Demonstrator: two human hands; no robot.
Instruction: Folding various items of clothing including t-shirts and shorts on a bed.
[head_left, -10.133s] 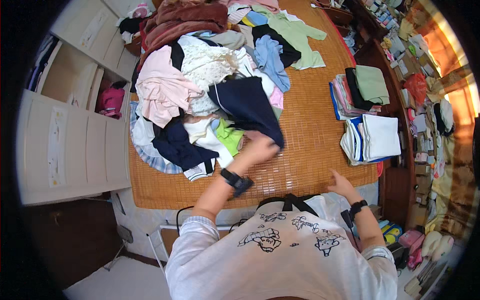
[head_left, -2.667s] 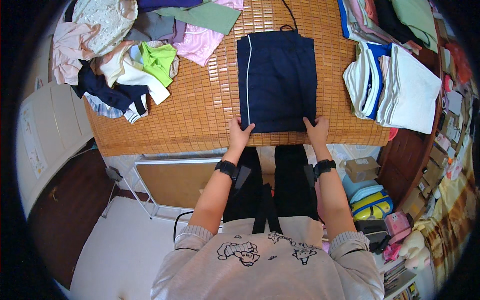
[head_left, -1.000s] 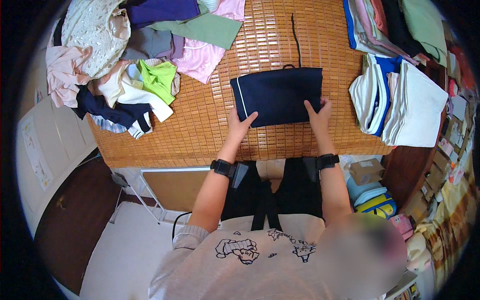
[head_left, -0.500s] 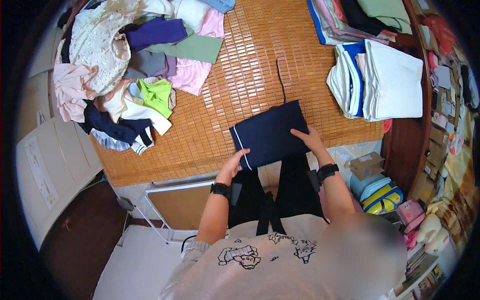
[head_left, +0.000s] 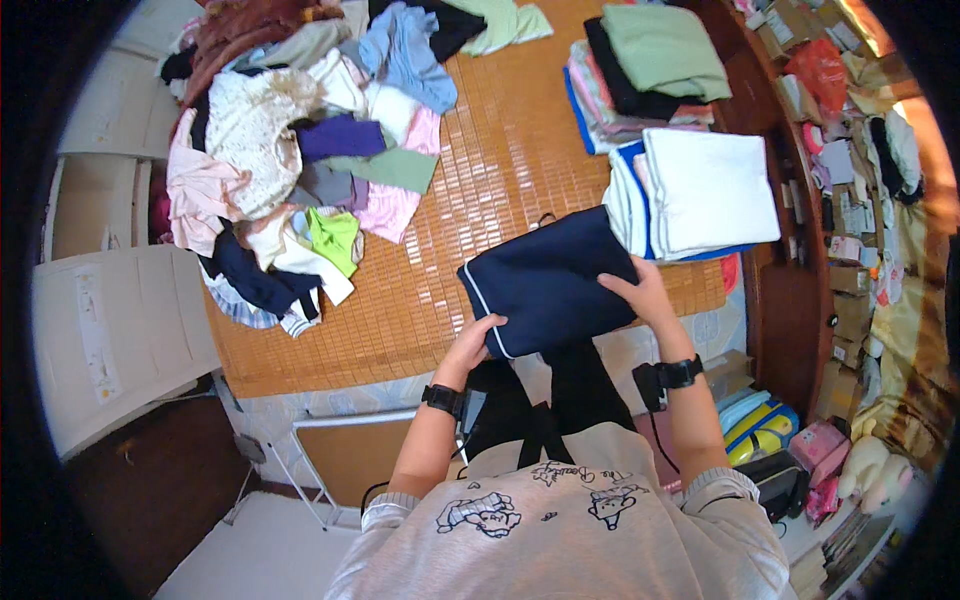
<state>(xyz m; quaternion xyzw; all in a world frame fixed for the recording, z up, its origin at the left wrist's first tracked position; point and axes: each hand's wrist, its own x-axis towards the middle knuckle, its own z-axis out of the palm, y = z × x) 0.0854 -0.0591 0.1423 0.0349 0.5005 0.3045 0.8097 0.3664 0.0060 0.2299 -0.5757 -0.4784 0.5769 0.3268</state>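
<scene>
A folded navy-blue garment (head_left: 555, 280) with white piping along its left edge is held out in front of me, raised toward the camera. My left hand (head_left: 475, 343) is closed on its near left corner, thumb on top. On the right edge, my right hand (head_left: 643, 295) grips it with the thumb on top and the fingers hidden underneath. In the picture, the garment's far right corner overlaps a stack of folded white clothes (head_left: 711, 192); whether they touch I cannot tell.
Farther back stands another folded stack, a green garment (head_left: 665, 50) on top. Loose clothes (head_left: 250, 125) lie heaped at the left of the bamboo mat (head_left: 500, 150). Below the mat's near edge is a white-framed board (head_left: 350, 455). Boxes and bags (head_left: 765, 435) crowd the right side.
The view has shifted, showing more of the heap and stacks. Both hands have carried the navy garment to the right, nearer the white stack. Their grip stays the same.
</scene>
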